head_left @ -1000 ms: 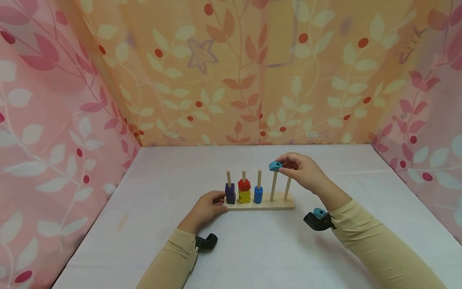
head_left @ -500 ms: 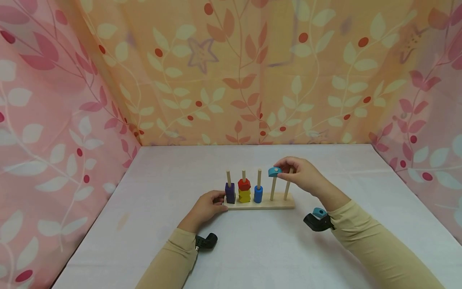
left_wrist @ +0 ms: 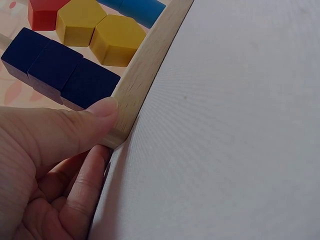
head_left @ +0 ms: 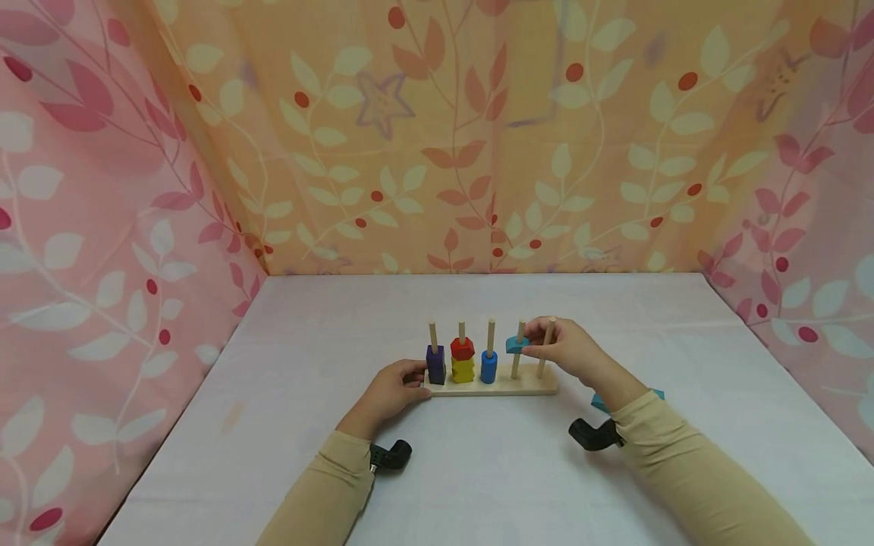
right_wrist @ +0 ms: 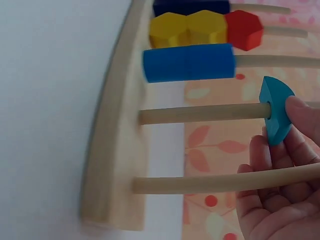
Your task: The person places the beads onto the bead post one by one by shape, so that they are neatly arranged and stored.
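My left hand grips the left end of a wooden peg board, thumb on top in the left wrist view. My right hand pinches a teal half-round block, which is threaded on the fourth peg, partway down and above the base. Dark blue square blocks fill the lower part of the first peg. The second peg carries yellow blocks under a red block. Blue cylinders sit on the third. The fifth peg is bare, beside my right fingers.
Another teal piece lies on the white table, partly hidden by the right wrist. Black wrist cameras stick out from both sleeves. Floral curtains stand behind and at both sides.
My right hand has lowered the teal block from the fourth peg's tip to partway down, so the peg now pokes out above it. The left hand stays on the board.
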{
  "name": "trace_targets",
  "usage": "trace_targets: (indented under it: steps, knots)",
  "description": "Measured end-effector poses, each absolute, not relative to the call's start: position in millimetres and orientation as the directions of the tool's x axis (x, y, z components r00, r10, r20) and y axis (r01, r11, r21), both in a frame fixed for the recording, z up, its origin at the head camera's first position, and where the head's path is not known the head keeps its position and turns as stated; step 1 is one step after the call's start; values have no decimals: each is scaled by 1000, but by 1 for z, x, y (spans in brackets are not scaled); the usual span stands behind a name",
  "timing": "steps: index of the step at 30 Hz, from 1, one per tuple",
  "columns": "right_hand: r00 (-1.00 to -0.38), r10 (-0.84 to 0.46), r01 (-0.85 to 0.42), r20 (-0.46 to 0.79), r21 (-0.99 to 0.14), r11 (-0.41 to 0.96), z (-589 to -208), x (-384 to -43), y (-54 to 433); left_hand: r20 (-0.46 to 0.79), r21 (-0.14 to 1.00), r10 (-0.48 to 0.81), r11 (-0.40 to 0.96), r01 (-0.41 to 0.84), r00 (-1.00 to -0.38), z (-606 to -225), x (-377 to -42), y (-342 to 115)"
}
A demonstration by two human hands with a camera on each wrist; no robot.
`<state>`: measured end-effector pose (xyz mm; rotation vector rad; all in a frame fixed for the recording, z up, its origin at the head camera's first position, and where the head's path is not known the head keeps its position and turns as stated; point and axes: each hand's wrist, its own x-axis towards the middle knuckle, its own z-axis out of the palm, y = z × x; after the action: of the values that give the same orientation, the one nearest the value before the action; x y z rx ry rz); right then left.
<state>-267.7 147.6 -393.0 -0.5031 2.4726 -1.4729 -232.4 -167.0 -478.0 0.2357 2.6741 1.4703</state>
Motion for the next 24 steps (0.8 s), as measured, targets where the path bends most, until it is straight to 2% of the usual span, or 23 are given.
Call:
trace_targets:
  steps: [11,24]
  knots:
    - [-919,-386,-129,-84,-860,493,-429,-276,147,3,843,176,528,97,-984,-480,-233,-168]
    - [-916,-389,-135,-97,-838,528,-445,-277,145,5,843,177,528,99,-984,-479,-233,-168]
